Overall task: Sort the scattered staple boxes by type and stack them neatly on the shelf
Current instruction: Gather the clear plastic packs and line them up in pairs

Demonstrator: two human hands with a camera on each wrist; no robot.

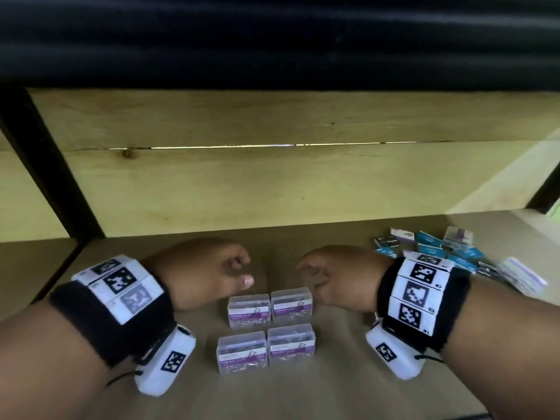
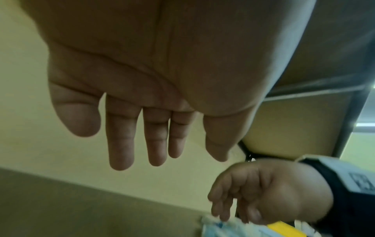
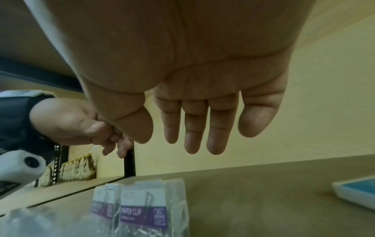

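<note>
Nearest on the shelf (image 1: 348,386), four clear paper-clip boxes (image 1: 266,328) stand sorted in a tidy two-by-two block, labels facing near, long axes running left to right. Just beyond them hover both hands: the left hand (image 1: 200,274) and the right hand (image 1: 339,277), fingers relaxed and holding nothing. Farther off at the right lies the unsorted pile of staple boxes (image 1: 439,250), teal, dark and purple-labelled, pointing every which way. The pile lies right of the right hand, clearly the nearer one, so that hand likely makes the next pick.
</note>
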